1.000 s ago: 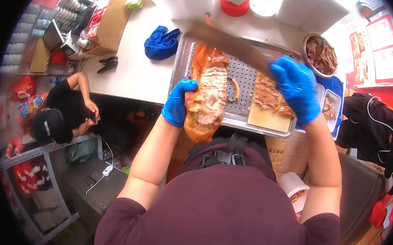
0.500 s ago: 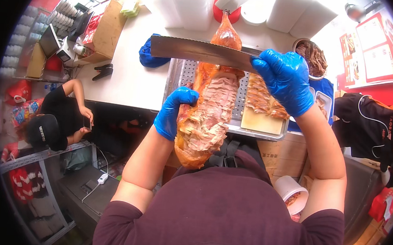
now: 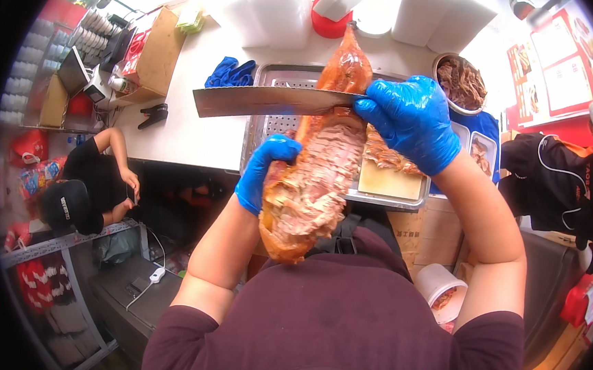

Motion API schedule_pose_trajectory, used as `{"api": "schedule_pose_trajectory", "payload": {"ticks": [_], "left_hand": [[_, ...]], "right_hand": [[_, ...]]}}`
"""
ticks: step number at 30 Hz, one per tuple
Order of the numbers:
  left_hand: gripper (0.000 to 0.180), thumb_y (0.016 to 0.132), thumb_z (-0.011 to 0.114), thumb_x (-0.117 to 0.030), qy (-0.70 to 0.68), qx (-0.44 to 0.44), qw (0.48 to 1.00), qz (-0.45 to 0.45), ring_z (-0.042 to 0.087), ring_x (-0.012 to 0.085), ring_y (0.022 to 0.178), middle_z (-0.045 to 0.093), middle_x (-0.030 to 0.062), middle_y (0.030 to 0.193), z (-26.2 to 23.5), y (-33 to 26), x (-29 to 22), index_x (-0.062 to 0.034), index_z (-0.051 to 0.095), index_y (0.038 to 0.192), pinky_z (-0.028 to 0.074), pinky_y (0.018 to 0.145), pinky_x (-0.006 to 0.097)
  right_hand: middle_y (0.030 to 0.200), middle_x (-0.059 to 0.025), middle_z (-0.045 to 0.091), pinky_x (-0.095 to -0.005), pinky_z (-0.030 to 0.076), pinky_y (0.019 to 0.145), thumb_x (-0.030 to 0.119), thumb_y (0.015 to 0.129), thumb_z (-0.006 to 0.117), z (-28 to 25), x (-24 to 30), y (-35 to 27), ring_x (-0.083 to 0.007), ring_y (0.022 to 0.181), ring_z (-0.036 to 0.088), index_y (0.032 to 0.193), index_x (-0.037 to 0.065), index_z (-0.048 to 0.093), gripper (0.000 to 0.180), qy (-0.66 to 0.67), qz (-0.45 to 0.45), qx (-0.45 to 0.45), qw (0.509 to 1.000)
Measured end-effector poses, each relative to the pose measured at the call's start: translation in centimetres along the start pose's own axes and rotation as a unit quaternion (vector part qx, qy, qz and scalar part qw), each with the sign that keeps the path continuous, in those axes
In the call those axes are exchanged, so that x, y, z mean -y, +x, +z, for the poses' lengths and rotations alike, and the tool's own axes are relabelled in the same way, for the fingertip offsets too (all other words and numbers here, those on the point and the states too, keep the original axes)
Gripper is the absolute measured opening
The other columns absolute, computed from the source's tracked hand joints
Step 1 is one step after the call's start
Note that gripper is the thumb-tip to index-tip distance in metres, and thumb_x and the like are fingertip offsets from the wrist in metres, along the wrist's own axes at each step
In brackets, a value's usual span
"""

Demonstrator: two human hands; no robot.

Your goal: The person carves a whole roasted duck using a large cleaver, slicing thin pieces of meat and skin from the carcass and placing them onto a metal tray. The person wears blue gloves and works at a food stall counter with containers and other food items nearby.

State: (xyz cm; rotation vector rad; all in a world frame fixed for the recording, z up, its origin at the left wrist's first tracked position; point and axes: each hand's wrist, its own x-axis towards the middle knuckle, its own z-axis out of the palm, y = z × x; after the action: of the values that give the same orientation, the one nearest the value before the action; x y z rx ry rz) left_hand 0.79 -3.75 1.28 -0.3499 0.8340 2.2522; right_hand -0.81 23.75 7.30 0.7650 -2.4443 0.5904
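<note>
Off to the left of your fingers, a second person (image 3: 86,187) in black crouches below the desk (image 3: 197,126), and a pair of blue gloves (image 3: 230,72) lies on it just beside the perforated metal tray (image 3: 273,125). Your left hand (image 3: 264,172) has its fingers clamped around the near side of the roast duck (image 3: 317,179), propping it up off the tray with the neck end pointing away from you. Much of the skin on the side facing you looks already carved off, with pale meat exposed; the top end by the neck is still glossy and whole. Your right hand (image 3: 411,121) has its fingers wrapped tight on the handle of the cleaver (image 3: 275,102), whose long blade lies flat across the duck's upper part. To the right of those fingers, sliced pieces (image 3: 384,157) sit on a small cutting board (image 3: 389,181), so the carving appears partly done, with more meat left to take. Beyond them stands a bowl of dark meat (image 3: 462,83).
</note>
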Motion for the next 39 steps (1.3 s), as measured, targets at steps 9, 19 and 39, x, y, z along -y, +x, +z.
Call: {"api": "schedule_pose_trajectory", "payload": {"ticks": [9,19,39], "left_hand": [[0.031,0.081,0.060,-0.012,-0.007,0.002,0.997,-0.077,0.066,0.0253,0.096,0.068,0.0144,0.104,1.6,1.4,-0.3,-0.0004,0.061,0.110,0.053,0.092,0.042],[0.053,0.084,0.058,-0.019,-0.114,0.137,0.971,-0.158,0.064,0.0298,0.107,0.063,0.0192,0.121,4.8,1.5,-0.6,0.0016,0.049,0.132,0.051,0.097,0.044],[0.028,0.086,0.065,-0.015,0.181,-0.043,0.981,-0.047,0.068,0.0199,0.089,0.068,0.0106,0.100,6.1,4.3,3.5,0.0022,0.063,0.109,0.055,0.083,0.032]], "right_hand": [[0.061,-0.0098,0.058,-0.0401,0.046,0.049,0.033,0.089,0.067,0.0,-1.1,-0.6,-0.0317,0.054,0.059,0.080,0.013,0.060,0.023,0.009,-0.009,0.014,1.000],[0.063,-0.0130,0.061,-0.0402,0.049,0.054,0.055,0.077,0.072,0.9,-0.8,-1.4,-0.0323,0.059,0.063,0.080,0.012,0.064,0.045,0.073,0.115,0.032,0.990],[0.071,-0.0161,0.065,-0.0405,0.049,0.063,0.060,0.084,0.063,3.1,-1.5,-5.7,-0.0336,0.070,0.065,0.086,0.008,0.073,0.053,0.101,0.364,0.167,0.911]]}}
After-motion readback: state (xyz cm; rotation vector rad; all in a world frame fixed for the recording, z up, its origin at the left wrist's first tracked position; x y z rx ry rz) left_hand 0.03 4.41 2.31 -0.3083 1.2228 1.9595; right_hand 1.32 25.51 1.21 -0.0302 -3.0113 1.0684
